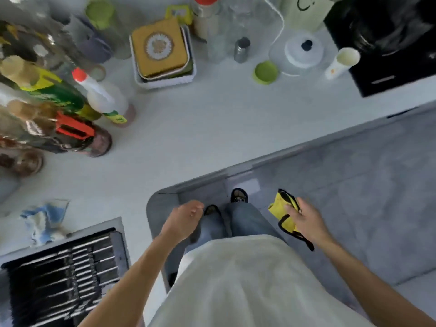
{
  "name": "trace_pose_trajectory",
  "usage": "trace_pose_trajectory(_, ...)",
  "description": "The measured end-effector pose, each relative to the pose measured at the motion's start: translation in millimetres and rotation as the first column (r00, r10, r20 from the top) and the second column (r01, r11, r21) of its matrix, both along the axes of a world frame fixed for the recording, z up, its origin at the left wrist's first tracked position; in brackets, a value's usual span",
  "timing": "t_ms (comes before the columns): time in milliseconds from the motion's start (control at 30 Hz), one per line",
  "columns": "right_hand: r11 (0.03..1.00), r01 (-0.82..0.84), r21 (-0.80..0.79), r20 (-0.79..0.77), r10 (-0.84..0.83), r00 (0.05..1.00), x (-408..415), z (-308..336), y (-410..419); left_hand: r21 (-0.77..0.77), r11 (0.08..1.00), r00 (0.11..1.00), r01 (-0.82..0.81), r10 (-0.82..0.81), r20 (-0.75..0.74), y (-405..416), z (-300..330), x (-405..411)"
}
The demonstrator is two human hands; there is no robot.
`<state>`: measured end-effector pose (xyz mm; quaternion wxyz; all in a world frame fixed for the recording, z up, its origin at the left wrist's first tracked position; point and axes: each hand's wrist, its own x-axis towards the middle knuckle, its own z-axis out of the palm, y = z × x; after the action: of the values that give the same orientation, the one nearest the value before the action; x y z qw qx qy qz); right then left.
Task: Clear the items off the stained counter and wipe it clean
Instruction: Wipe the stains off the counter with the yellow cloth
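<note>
The white counter wraps round an inner corner in front of me. My right hand holds a yellow cloth with black trim low over the grey floor, away from the counter edge. My left hand hangs beside the counter corner, fingers loosely curled, holding nothing. On the counter stand a green lid, a small metal shaker, a paper cup and a white basket with a yellow mat on top.
Several bottles crowd the left side, among them a white one with a red cap. A crumpled blue and white cloth lies by a dark dish rack. A black hob sits at the far right.
</note>
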<state>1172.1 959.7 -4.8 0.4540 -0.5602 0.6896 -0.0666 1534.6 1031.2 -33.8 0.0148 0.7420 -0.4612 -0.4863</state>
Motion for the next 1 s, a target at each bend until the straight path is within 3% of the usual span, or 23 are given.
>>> trace_pose_trajectory(167, 0.927, 0.350, 0.135, -0.034, -0.348, 0.937, -85.6, -4.6, 70.9, -0.054, 0.985, 0.980, 0.167, -0.171, -0.097, -73.2, 10.3, -65.9)
trace_pose_trajectory(367, 0.732, 0.663, 0.158, -0.054, -0.664, 0.746, -160.8, -14.1, 139.6, -0.088, 0.907, 0.900, 0.412, -0.420, -0.117, -135.2, 11.4, -171.4)
trace_pose_trajectory(567, 0.595, 0.785, 0.172, -0.020, -0.795, 0.607, -221.4, -27.8, 145.8, 0.017, 0.837, 0.837, 0.547, -0.547, -0.013, -146.7, -4.9, -235.5)
trace_pose_trajectory(767, 0.500, 0.850, 0.163, 0.061, -0.866, 0.497, -280.5, -28.0, 99.1, 0.166, 0.742, 0.739, 0.650, -0.668, 0.092, -161.2, -19.4, -255.6)
trace_pose_trajectory(1000, 0.390, 0.913, 0.119, 0.075, -0.921, 0.383, -346.7, -30.0, 32.3, 0.274, 0.655, 0.660, 0.704, -0.746, 0.091, -227.6, -27.7, -311.2)
